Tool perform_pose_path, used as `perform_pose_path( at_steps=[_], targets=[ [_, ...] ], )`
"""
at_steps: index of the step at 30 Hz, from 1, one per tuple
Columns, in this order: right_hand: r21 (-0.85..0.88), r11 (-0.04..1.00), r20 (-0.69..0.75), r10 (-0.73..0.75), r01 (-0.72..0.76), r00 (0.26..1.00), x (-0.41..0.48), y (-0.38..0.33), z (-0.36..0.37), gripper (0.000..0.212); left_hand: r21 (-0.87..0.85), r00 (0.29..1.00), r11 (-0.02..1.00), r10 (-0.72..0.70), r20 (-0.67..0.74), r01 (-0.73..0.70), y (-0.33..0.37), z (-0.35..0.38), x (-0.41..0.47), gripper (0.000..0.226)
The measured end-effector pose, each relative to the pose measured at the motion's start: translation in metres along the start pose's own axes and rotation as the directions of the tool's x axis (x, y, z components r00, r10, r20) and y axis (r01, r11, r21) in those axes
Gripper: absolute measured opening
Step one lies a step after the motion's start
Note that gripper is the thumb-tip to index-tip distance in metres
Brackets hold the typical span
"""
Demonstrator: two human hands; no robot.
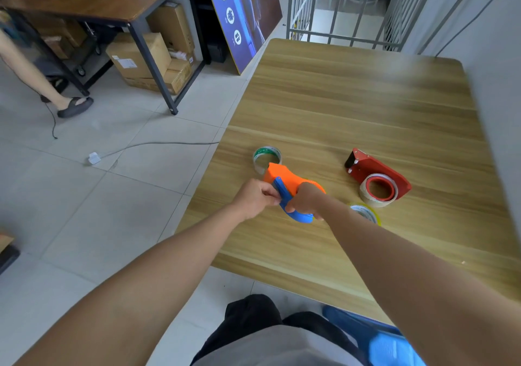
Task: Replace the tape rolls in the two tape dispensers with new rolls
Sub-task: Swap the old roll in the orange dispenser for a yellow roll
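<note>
An orange tape dispenser [284, 178] with a blue handle is held just above the wooden table [352, 106], near its left edge. My left hand [258, 197] pinches the blue part from the left. My right hand [306, 199] grips the dispenser body and handle from the right. A clear tape roll with green print [266, 155] lies just behind the orange dispenser. A red tape dispenser [377, 171] lies to the right with a tape roll [379, 190] on its red hub. Another roll with a yellowish rim [366, 213] peeks out beside my right forearm.
The table's left edge runs close to my left hand, with tiled floor and a white cable beyond. A dark desk with cardboard boxes underneath stands far left, and another person's leg is there. A blue poster board and a metal rack stand behind the table.
</note>
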State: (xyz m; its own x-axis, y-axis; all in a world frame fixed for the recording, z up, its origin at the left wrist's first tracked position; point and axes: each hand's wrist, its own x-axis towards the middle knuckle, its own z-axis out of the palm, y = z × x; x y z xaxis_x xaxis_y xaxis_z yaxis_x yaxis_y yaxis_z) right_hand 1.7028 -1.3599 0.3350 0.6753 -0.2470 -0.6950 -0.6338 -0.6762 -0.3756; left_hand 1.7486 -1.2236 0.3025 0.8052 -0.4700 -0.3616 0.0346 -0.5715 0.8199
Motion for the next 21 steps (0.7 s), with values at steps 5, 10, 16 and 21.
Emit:
perform_pose_path(
  at_steps=[5, 10, 16, 21],
  targets=[
    [-0.154, 0.988, 0.002, 0.026, -0.025, 1.0, -0.006, 0.003, 0.015, 0.039, 0.031, 0.999, 0.999, -0.028, 0.022, 0.027, -0.028, 0.007, -0.01, 0.008],
    [-0.307, 0.952, -0.067, -0.022, 0.001, 0.997, -0.002, 0.009, 0.035, 0.034, 0.018, 0.999, 0.999, -0.04, -0.018, 0.04, -0.051, 0.019, -0.016, 0.007],
    [-0.304, 0.953, -0.251, -0.067, -0.013, 0.966, 0.018, 0.017, 0.064, 0.04, -0.035, 0.995, 0.998, -0.057, -0.078, 0.054, -0.07, 0.023, -0.022, 0.006],
    [-0.272, 0.962, -0.316, -0.102, 0.013, 0.943, 0.021, 0.016, 0.07, 0.049, -0.043, 0.99, 0.995, -0.099, -0.1, 0.095, -0.076, 0.02, -0.029, 0.007]
  ],
)
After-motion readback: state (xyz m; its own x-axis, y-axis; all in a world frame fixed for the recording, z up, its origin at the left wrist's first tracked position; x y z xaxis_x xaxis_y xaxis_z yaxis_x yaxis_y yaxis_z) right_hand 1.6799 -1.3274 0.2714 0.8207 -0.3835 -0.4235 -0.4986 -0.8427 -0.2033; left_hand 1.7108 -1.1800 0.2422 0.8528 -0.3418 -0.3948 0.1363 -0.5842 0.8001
